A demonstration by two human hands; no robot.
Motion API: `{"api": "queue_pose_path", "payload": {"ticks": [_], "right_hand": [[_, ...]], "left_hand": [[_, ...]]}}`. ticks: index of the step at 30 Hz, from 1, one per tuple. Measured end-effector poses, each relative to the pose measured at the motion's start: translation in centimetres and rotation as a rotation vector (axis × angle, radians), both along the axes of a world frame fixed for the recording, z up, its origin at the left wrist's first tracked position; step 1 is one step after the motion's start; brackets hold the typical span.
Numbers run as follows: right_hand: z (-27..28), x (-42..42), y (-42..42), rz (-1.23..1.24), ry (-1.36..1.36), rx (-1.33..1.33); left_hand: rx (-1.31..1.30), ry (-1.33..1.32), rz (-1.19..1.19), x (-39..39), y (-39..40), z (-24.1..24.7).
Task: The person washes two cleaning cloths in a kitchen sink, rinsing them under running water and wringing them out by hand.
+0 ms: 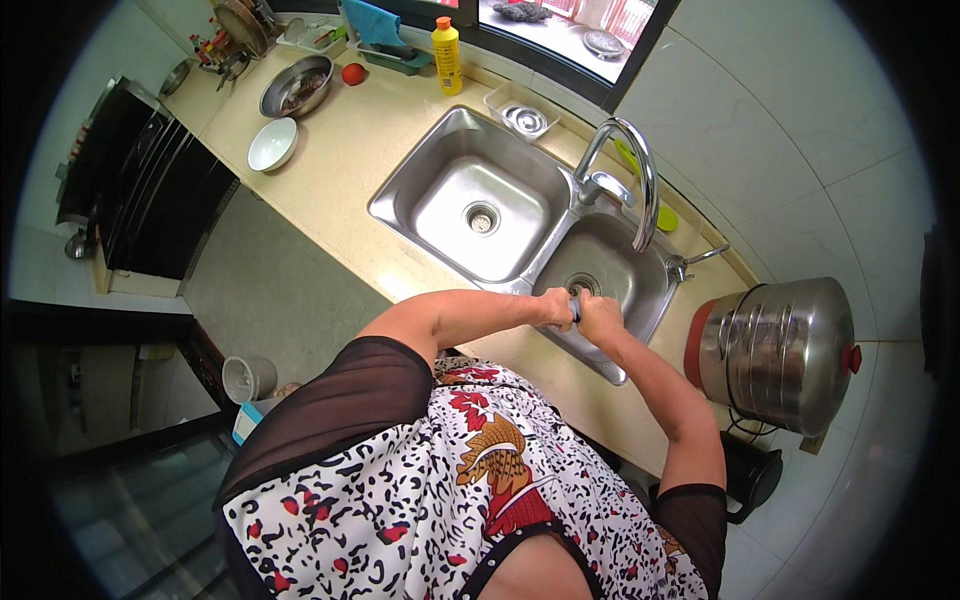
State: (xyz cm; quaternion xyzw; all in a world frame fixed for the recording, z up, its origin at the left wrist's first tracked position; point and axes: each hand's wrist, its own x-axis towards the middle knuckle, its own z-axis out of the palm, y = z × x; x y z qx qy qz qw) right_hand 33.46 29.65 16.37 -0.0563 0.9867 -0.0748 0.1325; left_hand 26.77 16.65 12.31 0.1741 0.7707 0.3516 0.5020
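Both hands meet over the near edge of the small right sink basin (622,266). My left hand (556,308) is closed around a small grey, rolled thing (575,309), probably a cloth. On its other side my right hand (600,316) grips the same thing, fists almost touching. Most of it is hidden inside the fingers. Just beyond the hands, the drain (582,285) of this basin is partly in sight. A chrome gooseneck faucet (646,180) arches over the basin, and no water stream is visible.
Left of the hands is the larger sink basin (450,217). A yellow bottle (448,60), a tomato (353,73), a white bowl (273,145) and a metal bowl with food (297,86) stand on the counter (360,157). A large steel pot (787,356) stands at right.
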Motion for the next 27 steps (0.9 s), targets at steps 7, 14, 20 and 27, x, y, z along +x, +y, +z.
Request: {"api": "queue_pose_path", "payload": {"ticks": [7, 14, 20, 27], "right_hand": [[0.9, -0.3, -1.1, 0.062, 0.238, -0.075], [5.6, -2.5, -5.1, -0.176, 0.225, -0.345], [7.0, -8.1, -7.5, -0.682, -0.341, -0.939], [10.9, -11.6, -10.7, -0.092, 0.041, -0.587]], "left_hand": [[-0.01, -0.766, -0.251, -4.3, -2.8, 1.9], [0.291, -0.512, -0.074, -10.4, -8.8, 4.0], [0.359, -0.112, 0.221, -13.1, -12.8, 6.7], [0.717, 0.349, 0.499, -14.2, -14.8, 15.2]]}}
